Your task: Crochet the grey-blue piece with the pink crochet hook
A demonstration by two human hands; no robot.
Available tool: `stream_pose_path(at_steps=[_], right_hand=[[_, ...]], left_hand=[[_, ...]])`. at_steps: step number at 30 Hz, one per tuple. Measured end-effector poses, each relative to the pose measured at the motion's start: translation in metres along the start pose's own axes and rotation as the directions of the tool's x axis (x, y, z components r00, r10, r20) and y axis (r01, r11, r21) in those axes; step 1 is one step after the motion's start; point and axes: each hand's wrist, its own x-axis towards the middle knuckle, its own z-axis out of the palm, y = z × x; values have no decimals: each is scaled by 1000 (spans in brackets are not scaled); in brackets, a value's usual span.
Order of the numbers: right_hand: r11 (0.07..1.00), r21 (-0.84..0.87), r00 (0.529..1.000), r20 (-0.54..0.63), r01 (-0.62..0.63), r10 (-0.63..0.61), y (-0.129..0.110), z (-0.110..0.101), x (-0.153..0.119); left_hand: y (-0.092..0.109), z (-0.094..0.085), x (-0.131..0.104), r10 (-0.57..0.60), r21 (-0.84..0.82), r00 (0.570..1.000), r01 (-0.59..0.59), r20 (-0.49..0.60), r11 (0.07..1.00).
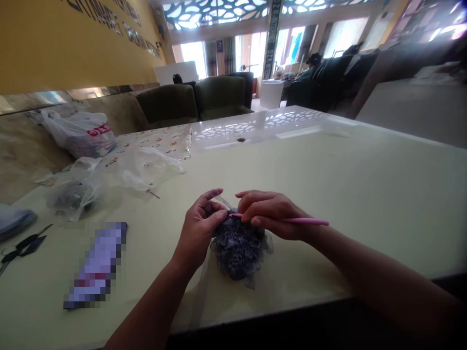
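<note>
Between my hands is a dark grey, ruffled crochet piece (pixel 239 250) of sheer ribbon, resting at the near side of the table (pixel 328 180). My left hand (pixel 204 218) pinches its upper left edge between thumb and fingers. A strand of translucent ribbon (pixel 225 200) runs up by the left fingertips, and more hangs below that hand. My right hand (pixel 273 211) is closed around a pink crochet hook (pixel 306 221). The hook's tip touches the top of the piece, close to the left thumb. Fingers partly hide the stitches there.
On the left lie a blurred-out packet (pixel 98 267), keys (pixel 27 245), a clear bag with dark contents (pixel 75 197), an empty-looking plastic bag (pixel 146 165) and a small pin-like item (pixel 153 194). Farther back are a filled white carrier bag (pixel 80 133) and green armchairs (pixel 222 97). People sit beyond.
</note>
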Motion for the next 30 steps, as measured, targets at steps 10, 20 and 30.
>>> stream_pose_path(at_steps=[10, 20, 30], right_hand=[[975, -219, 997, -54, 37, -50, -1, 7, 2], [903, -411, 992, 38, 126, -122, 0, 9, 4], [812, -543, 977, 146, 212, -157, 3, 13, 3]], left_hand=[[4, 2, 1, 39, 82, 999, -36, -34, 996], [3, 1, 0, 58, 127, 997, -50, -57, 991], [-1, 5, -3, 67, 112, 991, -54, -118, 992]])
